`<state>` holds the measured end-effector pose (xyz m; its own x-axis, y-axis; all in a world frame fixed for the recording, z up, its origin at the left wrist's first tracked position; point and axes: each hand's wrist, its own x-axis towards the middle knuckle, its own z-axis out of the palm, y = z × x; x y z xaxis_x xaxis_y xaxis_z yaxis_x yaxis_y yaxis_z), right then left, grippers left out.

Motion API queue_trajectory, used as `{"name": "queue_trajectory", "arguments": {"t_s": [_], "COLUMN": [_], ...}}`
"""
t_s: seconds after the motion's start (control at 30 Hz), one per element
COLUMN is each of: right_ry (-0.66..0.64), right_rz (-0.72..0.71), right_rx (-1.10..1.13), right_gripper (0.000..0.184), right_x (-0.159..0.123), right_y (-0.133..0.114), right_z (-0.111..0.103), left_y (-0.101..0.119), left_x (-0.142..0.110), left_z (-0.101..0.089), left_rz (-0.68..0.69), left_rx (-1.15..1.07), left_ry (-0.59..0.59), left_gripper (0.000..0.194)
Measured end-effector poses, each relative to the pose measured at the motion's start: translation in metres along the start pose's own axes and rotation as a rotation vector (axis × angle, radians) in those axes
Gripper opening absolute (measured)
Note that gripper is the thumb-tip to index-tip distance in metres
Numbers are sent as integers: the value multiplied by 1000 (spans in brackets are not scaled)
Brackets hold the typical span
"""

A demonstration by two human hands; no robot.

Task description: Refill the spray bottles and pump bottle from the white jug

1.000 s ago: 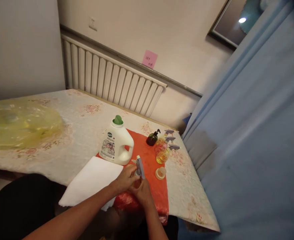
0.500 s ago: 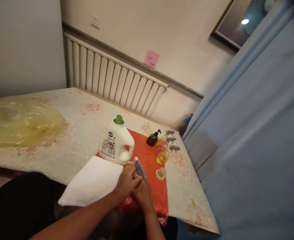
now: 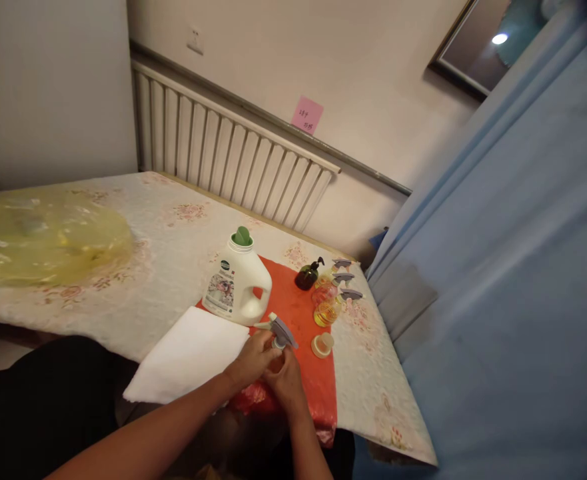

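Note:
Both my hands meet over the near end of the orange mat (image 3: 313, 387). My left hand (image 3: 250, 363) is closed around a small spray bottle just below its grey trigger head (image 3: 279, 330). My right hand (image 3: 287, 383) is wrapped round the bottle's lower body, which is hidden under my fingers. A white detergent jug (image 3: 238, 287) with a green cap stands just beyond my hands. A folded white cloth (image 3: 188, 357) lies to the left of them.
Several small spray bottles (image 3: 330, 300) with yellow and pink liquid and a dark pump bottle (image 3: 306, 275) stand at the mat's far right. A round cap (image 3: 322, 345) lies on the mat. A yellow plastic bag (image 3: 43, 243) lies far left. A blue curtain (image 3: 498, 267) hangs right.
The trigger head has turned in my hands, its nozzle swinging from upright towards the right. My hands stay in the same spot on the mat.

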<state>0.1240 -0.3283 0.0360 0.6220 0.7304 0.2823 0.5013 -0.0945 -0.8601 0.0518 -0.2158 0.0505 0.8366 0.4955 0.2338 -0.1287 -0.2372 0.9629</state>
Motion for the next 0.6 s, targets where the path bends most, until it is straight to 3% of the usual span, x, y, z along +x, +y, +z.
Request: {"name": "queue_trajectory", "arguments": {"t_s": [0.1,0.2,0.4,0.6], "right_ry": [0,-1,5,12], "right_rz": [4,-5,-11,-23], "right_rx": [-1,-9,1,23], "right_gripper": [45,40,44,45], "right_x": [0,0,0,0], "right_y": [0,-1,1,6], "right_z": [0,0,1,3], "left_y": [0,-1,-1,0], "left_x": [1,0,-3,0], "left_z": [2,4,-1,1], "left_rz": [-72,-35,36,4], "left_rx": [-27,42,202,78], "left_ry": [46,83,-8,26], "left_gripper": [20,19,16,16]}}
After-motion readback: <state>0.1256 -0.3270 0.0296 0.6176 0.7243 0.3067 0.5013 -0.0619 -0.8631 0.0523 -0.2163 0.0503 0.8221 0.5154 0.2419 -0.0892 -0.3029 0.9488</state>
